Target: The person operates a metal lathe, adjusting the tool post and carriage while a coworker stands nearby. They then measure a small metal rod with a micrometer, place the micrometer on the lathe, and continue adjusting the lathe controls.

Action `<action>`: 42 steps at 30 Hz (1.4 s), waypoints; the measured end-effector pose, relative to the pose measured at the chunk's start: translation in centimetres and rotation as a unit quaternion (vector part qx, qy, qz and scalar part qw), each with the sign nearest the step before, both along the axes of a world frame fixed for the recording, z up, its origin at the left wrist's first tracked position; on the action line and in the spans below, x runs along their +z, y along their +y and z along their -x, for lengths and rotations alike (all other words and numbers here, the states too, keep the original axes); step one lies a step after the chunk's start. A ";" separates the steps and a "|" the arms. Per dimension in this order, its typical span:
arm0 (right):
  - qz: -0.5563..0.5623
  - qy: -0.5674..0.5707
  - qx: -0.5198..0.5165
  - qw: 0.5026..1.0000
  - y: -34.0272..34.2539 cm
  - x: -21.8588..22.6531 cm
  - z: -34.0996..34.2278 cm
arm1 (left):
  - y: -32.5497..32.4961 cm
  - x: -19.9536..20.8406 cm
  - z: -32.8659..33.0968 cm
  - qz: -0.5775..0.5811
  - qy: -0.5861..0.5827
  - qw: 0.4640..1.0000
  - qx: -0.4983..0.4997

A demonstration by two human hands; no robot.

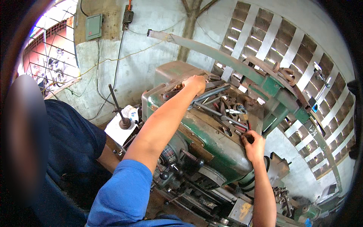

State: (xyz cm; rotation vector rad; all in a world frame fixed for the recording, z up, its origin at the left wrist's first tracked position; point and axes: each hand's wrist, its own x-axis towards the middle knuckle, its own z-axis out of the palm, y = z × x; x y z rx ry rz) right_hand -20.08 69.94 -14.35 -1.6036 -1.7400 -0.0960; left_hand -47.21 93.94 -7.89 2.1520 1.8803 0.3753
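Observation:
The top of a worn green lathe headstock (211,140) is spread with loose hand tools. My left hand (194,84) reaches across to its far left part, closed and knuckles up, among the tools there; what its fingers hold, if anything, is hidden. At the near right corner my right hand (254,144) rests with thumb and fingers curled together; I cannot make out anything in them. Between my hands lie a long steel bar (211,92), a rod-like tool (208,108), a grey-handled tool (234,122) and several wrenches and small metal parts.
A person in a dark shirt (72,147) stands close at my left. A lever with a round base (124,123) stands on a white surface beside the lathe. Black-knobbed levers (199,162) jut from the lathe's front. A long green arm (211,51) crosses above the far side.

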 end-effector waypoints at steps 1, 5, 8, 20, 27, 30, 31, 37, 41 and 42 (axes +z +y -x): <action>0.007 0.005 -0.003 1.000 -0.1 -0.1 0.0 | 0.2 0.2 -0.3 -0.010 0.020 0.999 -0.024; 0.001 -0.012 -0.016 1.000 -0.3 -0.1 0.0 | 1.2 -0.3 -1.0 -0.073 0.047 0.996 -0.039; -0.003 -0.014 -0.002 1.000 -0.4 0.2 0.1 | 2.4 -0.8 -0.3 -0.088 -0.013 0.995 -0.047; 0.033 0.032 0.010 0.999 -0.7 0.6 0.1 | 5.7 0.3 4.2 -0.091 0.077 0.993 -0.022; 0.043 0.040 0.003 0.998 -0.6 0.4 0.1 | 6.6 -2.5 3.3 -0.158 0.045 0.963 -0.212; 0.030 0.034 0.006 0.999 -0.6 0.4 0.0 | 7.6 -2.5 3.9 -0.112 0.036 0.960 -0.252; 0.032 0.039 0.002 0.999 -0.7 0.4 0.0 | 8.0 -2.3 4.1 -0.114 0.041 0.955 -0.270; 0.050 0.052 -0.002 0.997 -0.6 0.5 0.2 | 8.7 -2.7 3.4 -0.187 0.095 0.968 -0.138; 0.048 0.053 -0.004 0.997 -0.5 0.6 0.2 | 8.2 -3.3 2.6 -0.214 0.105 0.951 -0.199; 0.047 0.044 -0.008 0.998 -0.5 0.6 0.2 | 7.8 -3.7 2.3 -0.250 0.124 0.943 -0.181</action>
